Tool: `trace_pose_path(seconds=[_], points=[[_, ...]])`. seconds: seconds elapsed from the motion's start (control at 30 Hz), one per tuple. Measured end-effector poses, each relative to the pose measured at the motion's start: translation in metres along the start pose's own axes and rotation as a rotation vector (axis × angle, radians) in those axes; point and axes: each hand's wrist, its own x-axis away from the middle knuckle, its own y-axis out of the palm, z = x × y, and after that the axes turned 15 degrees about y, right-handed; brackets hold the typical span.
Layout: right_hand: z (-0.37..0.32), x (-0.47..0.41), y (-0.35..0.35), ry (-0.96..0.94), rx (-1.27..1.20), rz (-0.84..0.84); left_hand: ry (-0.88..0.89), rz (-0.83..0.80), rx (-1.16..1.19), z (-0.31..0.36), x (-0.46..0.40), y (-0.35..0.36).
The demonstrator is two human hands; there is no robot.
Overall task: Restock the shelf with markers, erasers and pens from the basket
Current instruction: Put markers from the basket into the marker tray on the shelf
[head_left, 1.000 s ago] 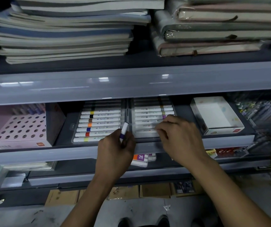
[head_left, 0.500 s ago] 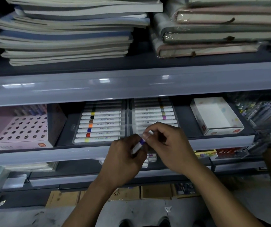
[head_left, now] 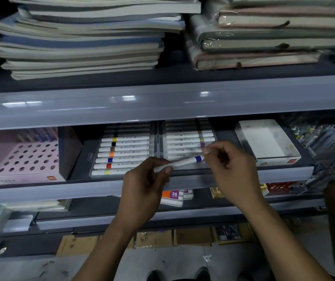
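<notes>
Head view. Item: one white marker, blue band near its right end, lying nearly level just in front of the open marker tray on the middle shelf. Your left hand pinches its left end; your right hand pinches the banded end. Handling, by judgement: light, rigid, smooth plastic; hold the barrel, not the cap. Surroundings: pink perforated box at nine o'clock, white carton at three, stacked notebooks at twelve.

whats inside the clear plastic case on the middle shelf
The clear plastic case holds two columns of white acrylic markers with coloured bands: yellow, black, brown, orange, blue and red on the left. The right column's front rows are hidden behind both hands and the held marker.
</notes>
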Motion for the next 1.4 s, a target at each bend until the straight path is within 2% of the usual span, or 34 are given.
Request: trace_pose_path(seconds=[0.07, 0.2, 0.37, 0.67, 0.83, 1.2, 1.4], points=[[-0.003, 0.002, -0.001, -0.11, 0.107, 0.007, 0.043, 0.021, -0.055, -0.001, 0.0, 0.0], [-0.013, 0.007, -0.002, -0.329, 0.28, -0.082, 0.105, 0.019, -0.145, -0.002, -0.001, 0.001], [-0.02, 0.005, 0.002, -0.433, 0.327, -0.174, 0.134, 0.021, -0.147, -0.003, -0.001, 0.005], [-0.012, -0.005, -0.001, -0.442, 0.399, -0.152, 0.116, 0.067, -0.297, -0.006, -0.001, -0.001], [0.001, -0.007, -0.002, -0.45, 0.463, -0.148, 0.137, -0.003, -0.463, -0.01, -0.004, -0.006], [0.018, 0.015, 0.012, -0.429, 0.469, 0.048, 0.156, -0.047, -0.531, -0.01, -0.004, -0.003], [0.019, 0.024, 0.015, -0.384, 0.478, 0.097, 0.15, -0.047, -0.545, -0.011, -0.003, -0.003]])
